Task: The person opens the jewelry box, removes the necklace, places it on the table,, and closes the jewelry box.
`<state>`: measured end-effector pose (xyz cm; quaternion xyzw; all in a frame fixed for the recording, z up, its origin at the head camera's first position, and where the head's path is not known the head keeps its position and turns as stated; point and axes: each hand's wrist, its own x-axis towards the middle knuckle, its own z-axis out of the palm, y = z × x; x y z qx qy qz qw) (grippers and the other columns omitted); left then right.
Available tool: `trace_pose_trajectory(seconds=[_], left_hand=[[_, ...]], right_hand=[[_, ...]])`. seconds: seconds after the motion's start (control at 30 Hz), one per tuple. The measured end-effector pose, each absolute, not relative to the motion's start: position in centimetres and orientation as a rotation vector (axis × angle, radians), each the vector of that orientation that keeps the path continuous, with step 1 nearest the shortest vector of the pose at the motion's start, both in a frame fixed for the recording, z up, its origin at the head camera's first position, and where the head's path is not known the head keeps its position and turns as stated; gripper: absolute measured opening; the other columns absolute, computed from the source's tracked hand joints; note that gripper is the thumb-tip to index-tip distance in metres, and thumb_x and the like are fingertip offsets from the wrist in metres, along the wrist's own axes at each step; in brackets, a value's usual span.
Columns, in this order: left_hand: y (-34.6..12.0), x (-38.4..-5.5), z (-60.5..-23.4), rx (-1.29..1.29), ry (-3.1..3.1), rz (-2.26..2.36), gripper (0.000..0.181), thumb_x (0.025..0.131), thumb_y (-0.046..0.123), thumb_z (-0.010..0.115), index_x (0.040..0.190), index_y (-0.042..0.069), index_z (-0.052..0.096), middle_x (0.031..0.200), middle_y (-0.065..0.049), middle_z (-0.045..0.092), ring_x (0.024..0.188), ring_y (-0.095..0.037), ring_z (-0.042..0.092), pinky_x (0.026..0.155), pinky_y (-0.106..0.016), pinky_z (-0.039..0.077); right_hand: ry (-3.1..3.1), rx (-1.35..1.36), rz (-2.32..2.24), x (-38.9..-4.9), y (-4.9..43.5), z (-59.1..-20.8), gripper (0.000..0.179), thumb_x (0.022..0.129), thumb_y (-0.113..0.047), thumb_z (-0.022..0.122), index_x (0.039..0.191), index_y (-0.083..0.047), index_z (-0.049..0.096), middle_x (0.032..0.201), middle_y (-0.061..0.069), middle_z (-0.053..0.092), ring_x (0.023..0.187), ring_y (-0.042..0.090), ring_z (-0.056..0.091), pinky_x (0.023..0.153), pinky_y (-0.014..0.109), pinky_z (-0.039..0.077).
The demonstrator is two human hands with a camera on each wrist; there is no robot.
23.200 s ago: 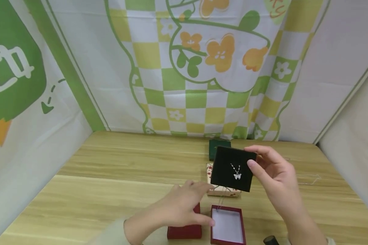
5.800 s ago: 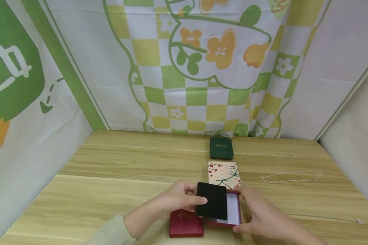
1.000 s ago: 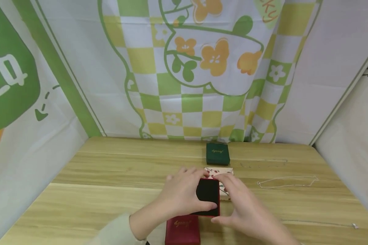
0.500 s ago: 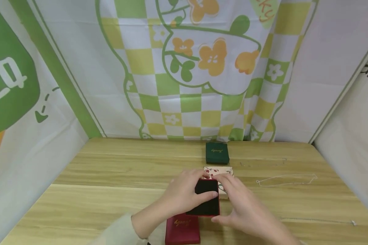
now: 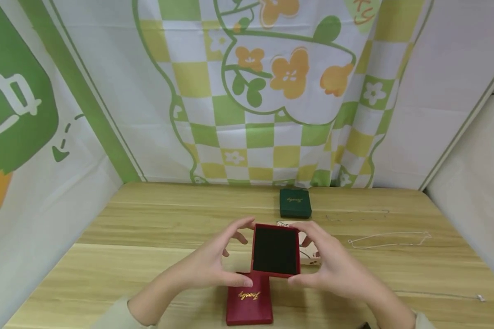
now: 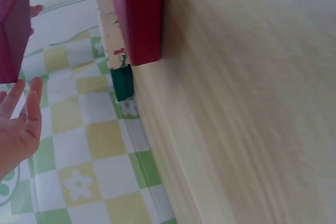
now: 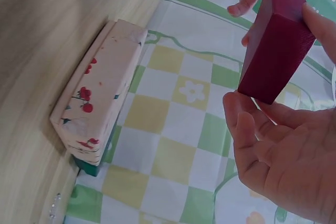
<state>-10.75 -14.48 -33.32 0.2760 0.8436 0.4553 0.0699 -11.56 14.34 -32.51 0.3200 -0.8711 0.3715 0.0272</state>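
My right hand (image 5: 331, 262) grips a small red jewelry box base (image 5: 298, 256) between thumb and fingers. Its inside is filled with a black padded insert (image 5: 276, 251), which faces up at a tilt. On the other side, my left hand (image 5: 203, 265) is spread wide, fingertips near the box's far left corner and thumb apart from it. The right wrist view shows the box's dark red outside (image 7: 278, 51) raised off the table. Below it lies a red lid (image 5: 249, 304) with gold "Jewelry" lettering, upside down to me.
A cream floral box (image 7: 100, 87) stands just beyond, partly hidden by my right hand in the head view. Behind it sits a green box (image 5: 295, 204). Several thin necklaces lie at right, one ending in a small pendant (image 5: 480, 298). A patterned curtain (image 5: 259, 137) hangs at the back.
Earlier, my right hand held up the black insert with a butterfly necklace; later the insert went into the red base. In the last half second my left hand has come off and opened leftward.
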Motion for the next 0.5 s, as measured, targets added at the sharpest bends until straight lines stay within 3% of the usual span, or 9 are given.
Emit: trace_pose_trajectory(seconds=[0.27,0.5], left_hand=[[-15.0,-10.7,-34.2,0.840,2.552,1.457,0.098,0.075,0.027,0.086,0.154,0.030,0.027,0.148,0.003,0.043,0.119,-0.020,0.052,0.082,-0.039,0.047],[-15.3,-11.4,-34.8,0.855,2.408,1.608,0.091,0.077,0.016,0.084,0.152,0.015,0.032,0.142,-0.008,0.051,0.118,-0.022,0.053,0.078,-0.040,0.050]], right_hand=[[-2.738,0.990,1.136,-11.8,13.7,-31.8,0.084,0.070,-0.037,0.090,0.142,-0.028,0.046,0.122,-0.015,0.055,0.099,0.008,0.054,0.074,0.026,0.049],[-2.715,1.025,1.155,-11.9,13.0,-31.2,0.086,0.069,-0.029,0.091,0.142,-0.031,0.045,0.123,-0.016,0.053,0.101,0.009,0.053,0.073,0.025,0.049]])
